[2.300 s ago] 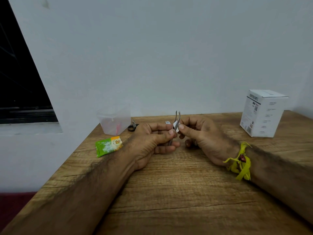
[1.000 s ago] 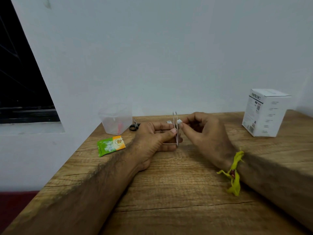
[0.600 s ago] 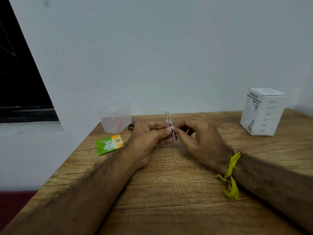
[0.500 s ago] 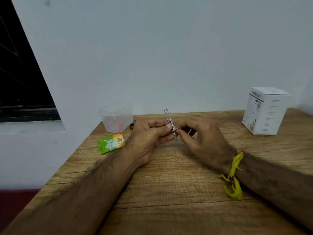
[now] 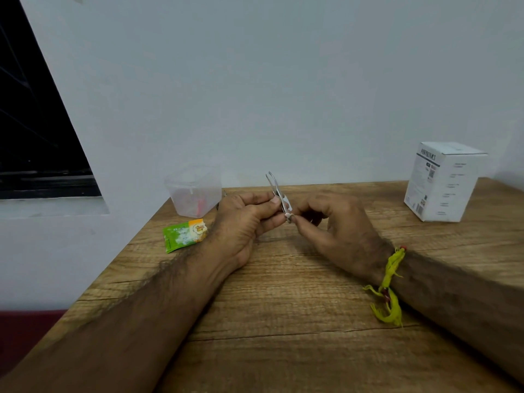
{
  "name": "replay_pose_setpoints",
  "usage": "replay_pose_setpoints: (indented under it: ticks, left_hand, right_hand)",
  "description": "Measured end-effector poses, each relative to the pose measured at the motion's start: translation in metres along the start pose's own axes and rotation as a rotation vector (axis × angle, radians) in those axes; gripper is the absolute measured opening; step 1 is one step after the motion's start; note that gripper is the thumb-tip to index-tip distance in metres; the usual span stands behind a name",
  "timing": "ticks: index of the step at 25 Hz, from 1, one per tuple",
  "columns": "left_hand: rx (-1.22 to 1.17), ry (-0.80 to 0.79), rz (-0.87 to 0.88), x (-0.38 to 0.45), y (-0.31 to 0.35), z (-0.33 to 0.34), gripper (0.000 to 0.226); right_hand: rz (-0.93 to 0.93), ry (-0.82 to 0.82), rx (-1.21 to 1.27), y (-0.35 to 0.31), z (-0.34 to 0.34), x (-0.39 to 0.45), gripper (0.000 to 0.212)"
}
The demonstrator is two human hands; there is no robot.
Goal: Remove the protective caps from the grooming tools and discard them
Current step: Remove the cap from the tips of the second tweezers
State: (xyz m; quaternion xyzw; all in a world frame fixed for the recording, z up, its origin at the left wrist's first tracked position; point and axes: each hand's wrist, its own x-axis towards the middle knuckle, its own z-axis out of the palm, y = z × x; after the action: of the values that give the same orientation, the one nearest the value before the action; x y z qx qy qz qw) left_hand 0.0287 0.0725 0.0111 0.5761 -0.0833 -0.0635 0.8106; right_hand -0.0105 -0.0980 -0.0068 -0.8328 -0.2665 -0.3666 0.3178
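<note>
Head view shows my left hand [image 5: 246,219] pinching the metal tweezers [image 5: 279,194] between thumb and fingers, their two arms spread and pointing up and away from my knuckles. Just right of it, my right hand [image 5: 337,231] pinches the small white cap [image 5: 288,216] at the tool's lower end. Beyond my left hand sit a clear plastic container [image 5: 194,191] and a green sachet [image 5: 184,234].
</note>
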Motion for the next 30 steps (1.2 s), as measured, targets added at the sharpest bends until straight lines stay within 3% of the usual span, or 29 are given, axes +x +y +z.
replay_pose_setpoints:
  ticks: [8, 11, 15, 19, 23, 27, 30]
  left_hand:
    - [0.013, 0.011, 0.007, 0.0, 0.001, 0.0, 0.008]
    - [-0.012, 0.074, 0.046, 0.003, 0.001, -0.002, 0.003]
    - [0.234, 0.11, 0.179, -0.002, -0.001, 0.003, 0.01]
    - [0.486, 0.129, 0.322, -0.01, 0.002, 0.009, 0.017]
    - [0.604, 0.239, 0.406, -0.01, 0.01, 0.007, 0.015]
    - [0.644, 0.306, 0.446, -0.007, 0.019, 0.002, 0.011]
    - [0.77, 0.38, 0.545, -0.012, 0.035, -0.005, 0.016]
  right_hand:
    - [-0.03, -0.066, 0.03, 0.002, -0.003, 0.0, 0.007]
    - [0.008, 0.033, -0.012, 0.003, -0.003, 0.0, 0.004]
    - [0.098, 0.144, -0.052, 0.008, 0.002, 0.005, 0.004]
    - [0.109, 0.143, -0.117, 0.007, 0.005, 0.009, 0.005]
    - [0.19, 0.196, -0.187, 0.004, 0.015, 0.018, 0.007]
    - [0.389, 0.39, -0.14, 0.004, 0.038, 0.049, 0.01]
    - [0.364, 0.384, -0.15, 0.003, 0.057, 0.054, 0.009]
